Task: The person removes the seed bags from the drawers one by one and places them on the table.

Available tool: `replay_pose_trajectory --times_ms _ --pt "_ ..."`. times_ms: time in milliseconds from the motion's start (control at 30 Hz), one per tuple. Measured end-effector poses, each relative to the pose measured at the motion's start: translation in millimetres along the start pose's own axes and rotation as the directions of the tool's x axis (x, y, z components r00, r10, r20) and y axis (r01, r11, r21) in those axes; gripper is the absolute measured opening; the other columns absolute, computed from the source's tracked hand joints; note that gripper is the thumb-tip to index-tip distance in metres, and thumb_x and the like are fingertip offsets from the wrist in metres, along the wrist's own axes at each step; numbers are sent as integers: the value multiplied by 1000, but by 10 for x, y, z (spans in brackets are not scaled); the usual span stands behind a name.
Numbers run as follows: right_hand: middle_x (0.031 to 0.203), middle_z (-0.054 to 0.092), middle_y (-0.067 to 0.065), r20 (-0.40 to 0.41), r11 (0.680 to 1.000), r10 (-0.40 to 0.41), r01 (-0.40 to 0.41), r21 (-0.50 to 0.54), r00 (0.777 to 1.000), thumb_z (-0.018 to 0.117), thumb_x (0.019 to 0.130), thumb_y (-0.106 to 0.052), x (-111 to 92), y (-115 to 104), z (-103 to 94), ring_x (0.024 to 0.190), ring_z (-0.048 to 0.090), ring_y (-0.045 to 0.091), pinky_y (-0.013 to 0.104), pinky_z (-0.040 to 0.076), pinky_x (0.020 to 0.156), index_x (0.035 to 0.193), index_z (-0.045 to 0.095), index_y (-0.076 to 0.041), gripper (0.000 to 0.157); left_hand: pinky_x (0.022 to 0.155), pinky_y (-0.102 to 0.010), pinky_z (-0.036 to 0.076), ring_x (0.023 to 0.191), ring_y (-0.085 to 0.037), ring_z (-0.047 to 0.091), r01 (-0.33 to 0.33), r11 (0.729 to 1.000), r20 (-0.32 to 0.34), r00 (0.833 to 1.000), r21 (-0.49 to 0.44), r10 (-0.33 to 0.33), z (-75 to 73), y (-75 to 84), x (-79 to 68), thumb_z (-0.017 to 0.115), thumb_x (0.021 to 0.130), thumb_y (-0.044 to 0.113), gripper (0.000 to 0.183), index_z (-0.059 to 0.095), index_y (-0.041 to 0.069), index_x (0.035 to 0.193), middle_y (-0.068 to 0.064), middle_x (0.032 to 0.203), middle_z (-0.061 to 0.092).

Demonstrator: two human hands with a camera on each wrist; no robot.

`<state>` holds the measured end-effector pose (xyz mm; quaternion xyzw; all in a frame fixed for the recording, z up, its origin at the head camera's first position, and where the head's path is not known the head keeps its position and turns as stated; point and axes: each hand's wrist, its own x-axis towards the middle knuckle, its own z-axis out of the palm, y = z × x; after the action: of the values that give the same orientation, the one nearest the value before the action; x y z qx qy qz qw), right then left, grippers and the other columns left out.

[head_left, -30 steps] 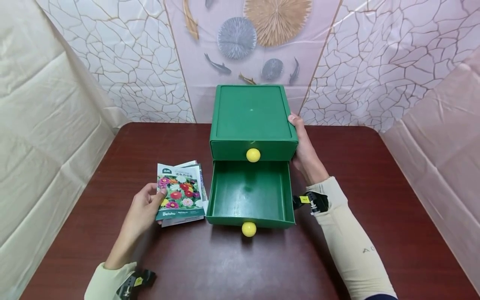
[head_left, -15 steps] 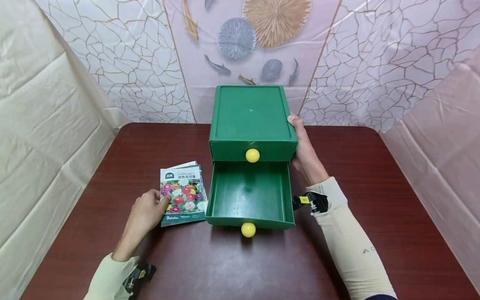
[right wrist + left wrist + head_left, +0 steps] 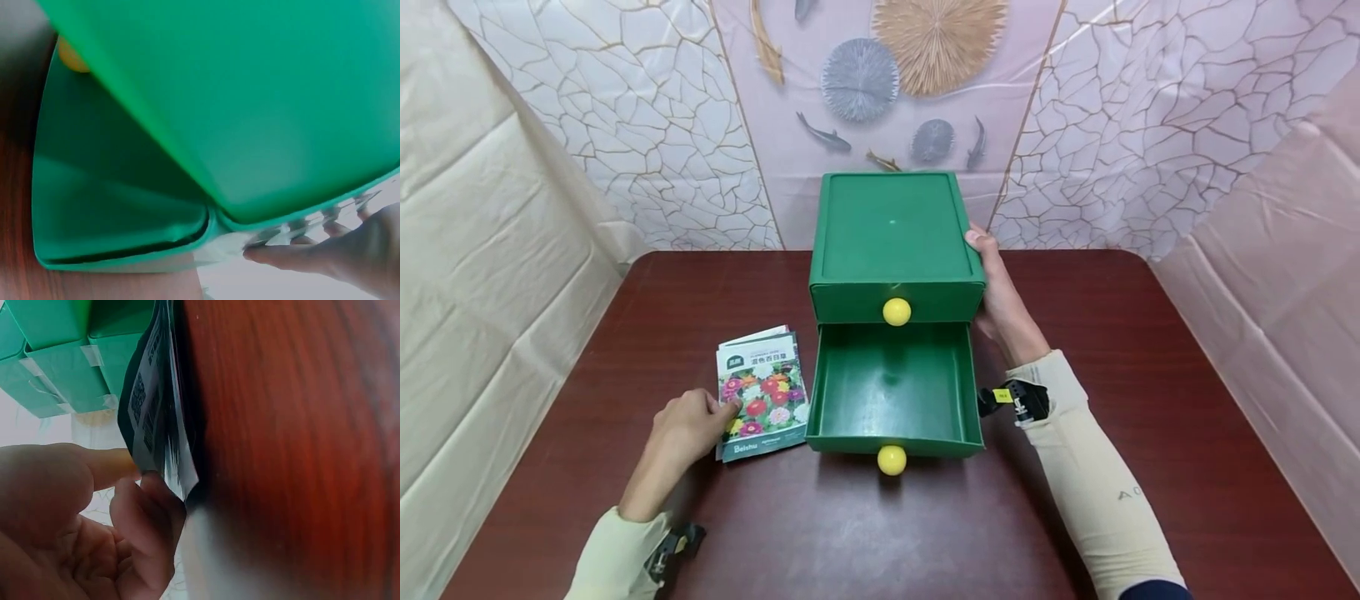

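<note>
My left hand (image 3: 688, 429) pinches the left edge of a flower seed packet (image 3: 763, 392) printed with colourful blooms. Other packets (image 3: 756, 336) lie under it, showing at the top edge. In the left wrist view, thumb and fingers hold the edge of the packets (image 3: 150, 406) close to the tabletop. A green two-drawer box (image 3: 895, 225) stands right of the packets. Its lower drawer (image 3: 891, 400) is pulled out with nothing inside; the upper one is closed. My right hand (image 3: 1003, 304) lies against the box's right side, fingertips touching it in the right wrist view (image 3: 350, 250).
Yellow ball knobs (image 3: 897, 312) stick out from both drawers. All this rests on a dark red-brown wooden table (image 3: 1112, 333). Patterned cloth (image 3: 655, 117) hangs behind it, with pale cloth along both sides.
My left hand has moved down and slightly toward me, bringing the flower seed packet over the packets beneath, more in line with them. The box and my right hand keep their places.
</note>
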<state>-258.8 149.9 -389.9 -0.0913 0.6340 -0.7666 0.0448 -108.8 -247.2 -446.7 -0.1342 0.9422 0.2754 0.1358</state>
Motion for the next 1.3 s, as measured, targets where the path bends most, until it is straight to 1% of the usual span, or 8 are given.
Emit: replay_pose_trajectory --times_ms 200,400,600,767,933,1067,1200,1300 --pt "170 22 7 30 999 -1 0 43 1000 42 105 -47 29 -38 9 148 31 29 50 29 117 169 19 -29 71 49 -29 36 56 -20 49 8 997 -14 1000 74 -7 -4 18 -20 65 102 41 48 62 7 69 -7 59 51" --pt "171 22 1 45 998 -7 5 65 999 42 105 -47 49 -52 39 149 28 24 49 24 119 169 21 -35 67 50 -31 38 57 -22 51 -6 995 -50 999 95 11 -48 81 -98 67 101 42 44 58 4 81 -9 63 52" --pt "163 27 0 14 998 23 -24 60 1000 45 104 -66 -31 5 37 144 28 19 47 20 120 166 28 -33 73 49 -33 36 56 -21 49 -120 985 -95 987 128 132 -41 220 -278 70 100 43 42 55 8 82 -6 61 50" --pt "171 16 -3 29 996 18 -20 83 999 52 102 -58 -64 52 21 151 21 20 50 18 122 168 21 -38 75 50 -34 37 55 -19 49 -221 964 -158 957 145 243 0 371 -460 72 99 42 34 60 11 90 -1 61 52" --pt "174 15 -5 42 997 34 -37 69 999 49 102 -45 -47 34 27 153 20 22 51 22 120 167 21 -44 70 57 -34 42 61 -11 53 -348 932 -232 903 100 362 110 492 -637 74 99 33 20 66 14 97 6 68 57" --pt "174 15 -5 65 998 47 -50 48 997 48 102 -41 -24 -23 18 154 21 23 53 24 120 167 21 -45 70 58 -28 41 59 -5 46 -450 892 -329 837 42 437 202 586 -803 79 96 21 16 65 15 101 11 71 53" --pt "174 15 -2 82 999 45 -46 14 996 48 102 -41 5 -74 -6 153 22 27 54 26 118 167 20 -45 71 57 -21 44 60 1 45 -573 819 -431 734 21 525 255 658 -916 84 90 10 26 63 16 106 17 75 51" --pt "173 14 0 97 999 40 -41 -1 994 47 101 -40 17 -89 -11 151 23 29 54 29 115 167 19 -44 72 59 -17 48 65 4 49 -678 735 -472 637 35 610 304 700 -967 85 88 7 30 64 18 107 20 77 50"
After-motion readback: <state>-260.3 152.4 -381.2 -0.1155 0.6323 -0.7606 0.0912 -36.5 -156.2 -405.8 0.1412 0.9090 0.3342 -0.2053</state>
